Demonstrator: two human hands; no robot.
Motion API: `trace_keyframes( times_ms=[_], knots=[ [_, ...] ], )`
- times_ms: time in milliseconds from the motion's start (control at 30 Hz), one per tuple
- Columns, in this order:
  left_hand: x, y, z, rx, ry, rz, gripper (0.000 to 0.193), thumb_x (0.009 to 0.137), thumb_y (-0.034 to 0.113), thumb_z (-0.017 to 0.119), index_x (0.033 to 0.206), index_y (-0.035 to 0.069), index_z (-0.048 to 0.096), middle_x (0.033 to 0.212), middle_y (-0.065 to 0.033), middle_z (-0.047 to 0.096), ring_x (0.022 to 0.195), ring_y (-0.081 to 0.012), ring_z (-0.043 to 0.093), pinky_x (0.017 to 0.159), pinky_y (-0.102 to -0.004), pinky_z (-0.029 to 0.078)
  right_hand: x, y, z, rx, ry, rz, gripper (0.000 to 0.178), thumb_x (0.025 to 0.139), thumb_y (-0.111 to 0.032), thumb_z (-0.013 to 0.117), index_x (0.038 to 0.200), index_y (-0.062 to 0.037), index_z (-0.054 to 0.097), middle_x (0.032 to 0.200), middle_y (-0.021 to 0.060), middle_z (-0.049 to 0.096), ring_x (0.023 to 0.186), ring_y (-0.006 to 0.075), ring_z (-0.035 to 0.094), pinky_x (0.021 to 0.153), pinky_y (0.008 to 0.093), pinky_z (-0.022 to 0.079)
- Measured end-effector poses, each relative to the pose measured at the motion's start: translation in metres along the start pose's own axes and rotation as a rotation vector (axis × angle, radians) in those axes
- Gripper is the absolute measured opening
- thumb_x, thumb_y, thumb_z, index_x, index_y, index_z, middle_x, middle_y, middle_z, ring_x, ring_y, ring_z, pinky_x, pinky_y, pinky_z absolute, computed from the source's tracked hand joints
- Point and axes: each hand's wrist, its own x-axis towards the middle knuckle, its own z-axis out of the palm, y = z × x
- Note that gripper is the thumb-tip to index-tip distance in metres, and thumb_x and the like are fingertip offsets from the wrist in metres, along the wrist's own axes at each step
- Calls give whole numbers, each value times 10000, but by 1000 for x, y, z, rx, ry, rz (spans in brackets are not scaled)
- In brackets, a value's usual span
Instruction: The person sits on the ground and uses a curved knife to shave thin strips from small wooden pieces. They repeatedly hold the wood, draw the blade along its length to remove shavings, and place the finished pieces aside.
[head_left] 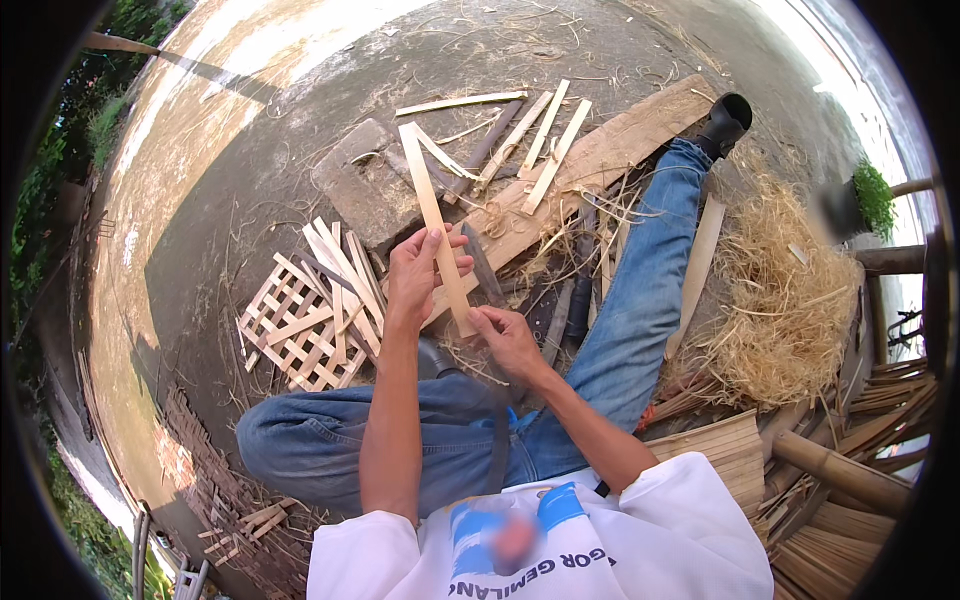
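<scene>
A long, flat, pale bamboo strip [430, 200] slants away from me, its near end lowest. My left hand [413, 275] is closed around its lower middle, thumb on the face and some fingers spread behind it. My right hand [508, 343] pinches the strip's near end between thumb and fingers. Beyond the hands is a grey concrete block [365, 195], with the strip's far part passing above it. To the left of my left hand lies a woven bamboo lattice [300, 335], with loose slats [345, 270] piled partly on it.
A wooden plank [620, 145] runs diagonally past my outstretched leg, with several cut strips [545, 135] near it. A heap of fine shavings [785, 300] lies at the right. Dark tools [583, 290] lie beside the plank. Bamboo poles [840, 470] stand at the right edge.
</scene>
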Motion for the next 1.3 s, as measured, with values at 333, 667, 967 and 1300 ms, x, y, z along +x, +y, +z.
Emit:
trace_keyframes(
  times_ms=[333, 667, 967, 1300],
  knots=[
    [13, -32, -6, -57, 43, -77, 301, 1083, 241, 543, 1206, -27, 599, 987, -119, 704, 780, -205, 743, 723, -357, 649, 176, 6, -112, -1022, 507, -69, 470, 1002, -388, 579, 1420, -177, 540, 1321, 293, 547, 1138, 478, 624, 916, 579, 504],
    [18, -67, -45, 347, 538, -12, 381, 979, 216, 665, 1279, -2, 581, 883, -109, 661, 740, -182, 663, 681, -329, 548, 205, 24, -115, -947, 557, -40, 427, 859, -304, 775, 1161, -94, 560, 952, 119, 706, 942, 341, 691, 820, 504, 514],
    [18, -50, -117, 839, 995, 23, 960, 889, 389, 725, 1602, 5, 209, 1501, -360, 351, 1364, -489, 418, 1149, -528, 343, 143, 21, -94, 172, 246, 87, 386, 969, -163, 716, 1310, -38, 585, 998, 4, 708, 827, 91, 626, 684, 243, 476],
    [0, 57, -57, -118, 91, 179, 517, 1040, 320, 610, 1449, 22, 500, 1309, -244, 639, 1203, -350, 652, 946, -448, 600, 35, 16, -62, -52, -353, 174, 503, 981, -287, 733, 1405, -53, 597, 1078, 10, 682, 952, 70, 609, 794, 241, 500]
  ],
)
